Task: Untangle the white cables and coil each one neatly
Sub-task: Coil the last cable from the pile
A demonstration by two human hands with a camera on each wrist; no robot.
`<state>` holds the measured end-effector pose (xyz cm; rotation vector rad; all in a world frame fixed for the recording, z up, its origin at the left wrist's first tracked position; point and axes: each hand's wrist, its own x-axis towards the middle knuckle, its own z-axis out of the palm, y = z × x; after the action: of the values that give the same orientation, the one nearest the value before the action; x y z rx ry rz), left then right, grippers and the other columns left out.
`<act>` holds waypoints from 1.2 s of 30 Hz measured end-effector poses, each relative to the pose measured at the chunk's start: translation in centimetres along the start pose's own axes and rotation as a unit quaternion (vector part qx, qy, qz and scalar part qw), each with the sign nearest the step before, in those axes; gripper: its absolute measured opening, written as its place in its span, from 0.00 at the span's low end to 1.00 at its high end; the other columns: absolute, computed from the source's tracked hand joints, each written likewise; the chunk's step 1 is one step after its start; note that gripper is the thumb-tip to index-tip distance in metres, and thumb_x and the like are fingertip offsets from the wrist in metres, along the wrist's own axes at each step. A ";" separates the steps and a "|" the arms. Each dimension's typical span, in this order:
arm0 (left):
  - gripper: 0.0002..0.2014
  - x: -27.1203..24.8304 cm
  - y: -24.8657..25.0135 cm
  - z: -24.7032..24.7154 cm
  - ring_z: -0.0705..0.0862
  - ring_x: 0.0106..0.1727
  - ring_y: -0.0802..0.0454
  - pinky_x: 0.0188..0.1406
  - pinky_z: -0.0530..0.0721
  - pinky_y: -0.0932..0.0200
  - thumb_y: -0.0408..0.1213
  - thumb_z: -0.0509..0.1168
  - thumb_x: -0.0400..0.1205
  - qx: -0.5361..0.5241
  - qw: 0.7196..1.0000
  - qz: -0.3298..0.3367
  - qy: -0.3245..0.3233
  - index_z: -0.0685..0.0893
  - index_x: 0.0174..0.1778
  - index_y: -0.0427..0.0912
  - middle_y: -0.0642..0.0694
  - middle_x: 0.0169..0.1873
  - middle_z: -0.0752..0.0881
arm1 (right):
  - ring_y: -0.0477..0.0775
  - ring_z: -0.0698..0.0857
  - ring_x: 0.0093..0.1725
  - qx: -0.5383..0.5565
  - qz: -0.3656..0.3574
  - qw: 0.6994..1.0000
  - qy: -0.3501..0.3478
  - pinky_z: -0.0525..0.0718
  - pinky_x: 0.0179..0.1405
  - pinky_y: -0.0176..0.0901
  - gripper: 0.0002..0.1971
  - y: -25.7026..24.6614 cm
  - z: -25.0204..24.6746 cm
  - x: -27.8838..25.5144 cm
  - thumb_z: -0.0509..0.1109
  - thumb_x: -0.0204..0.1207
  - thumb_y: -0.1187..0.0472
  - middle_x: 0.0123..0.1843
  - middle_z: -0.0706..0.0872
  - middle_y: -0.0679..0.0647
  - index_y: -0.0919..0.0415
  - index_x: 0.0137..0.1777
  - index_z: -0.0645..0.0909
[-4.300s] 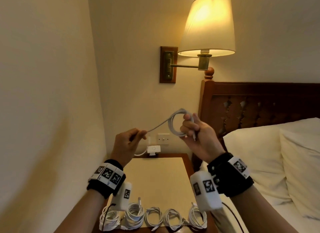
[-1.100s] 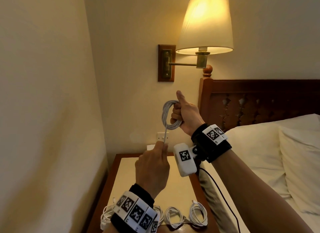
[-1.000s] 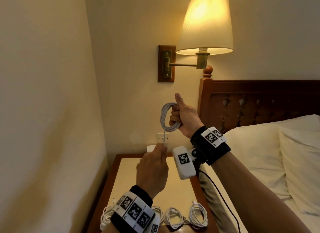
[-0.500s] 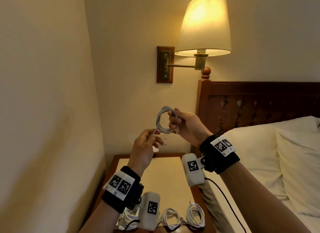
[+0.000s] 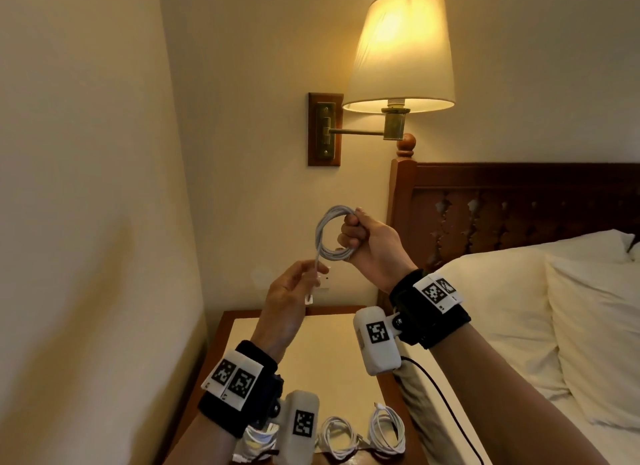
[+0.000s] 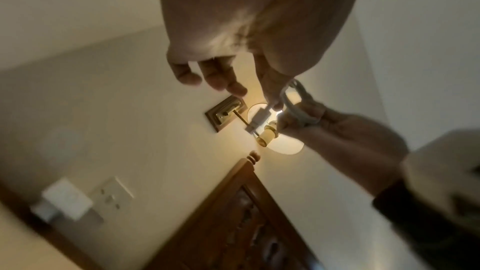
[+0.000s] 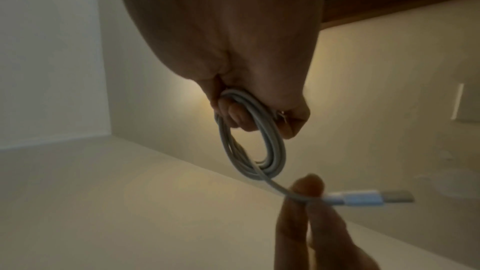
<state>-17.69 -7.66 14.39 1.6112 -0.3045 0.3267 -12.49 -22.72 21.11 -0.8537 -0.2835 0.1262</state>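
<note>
The right hand (image 5: 367, 246) grips the coiled cable (image 5: 330, 234); the left hand's (image 5: 287, 298) fingers (image 7: 306, 188) pinch its loose plug end (image 7: 363, 199).

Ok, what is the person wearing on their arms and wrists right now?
Both forearms are bare, with no sleeves. Each wrist has a wide black fabric wristband carrying a white plate printed with black square fiducial markers. A rounded white plastic camera housing with its own marker hangs from each band. A thin black cable trails from the right one.
</note>
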 end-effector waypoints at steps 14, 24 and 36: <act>0.08 2.3 -0.9 1.2 0.90 0.43 0.52 0.44 0.88 0.63 0.25 0.66 0.81 -0.273 0.945 -0.021 0.176 0.87 0.54 0.33 0.41 0.42 0.92 | 0.50 0.73 0.39 -0.148 0.006 0.989 -0.011 0.70 0.45 0.46 0.18 1.6 0.8 -2.0 0.51 0.90 0.55 0.36 0.75 0.49 0.57 0.40 0.75; 0.14 3.1 1.2 0.7 0.89 0.45 0.49 0.53 0.86 0.50 0.33 0.66 0.78 -0.418 0.901 -0.090 0.069 0.85 0.59 0.38 0.40 0.47 0.89 | 0.50 0.72 0.42 -0.138 0.015 0.990 0.020 0.72 0.46 0.45 0.16 3.8 -1.5 -2.0 0.54 0.88 0.50 0.41 0.77 0.49 0.55 0.46 0.78; 0.18 0.9 2.4 2.6 0.86 0.58 0.51 0.69 0.77 0.48 0.41 0.66 0.81 -0.259 0.964 -0.040 0.049 0.81 0.68 0.45 0.45 0.54 0.89 | 0.42 0.84 0.32 -0.248 -0.032 0.966 0.061 0.84 0.36 0.36 0.14 3.3 0.1 -1.2 0.50 0.91 0.58 0.39 0.81 0.51 0.62 0.55 0.77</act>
<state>-17.75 -10.37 16.77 1.0851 -0.2254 0.2384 -13.68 -20.74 18.40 -1.3423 -0.2279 -0.0623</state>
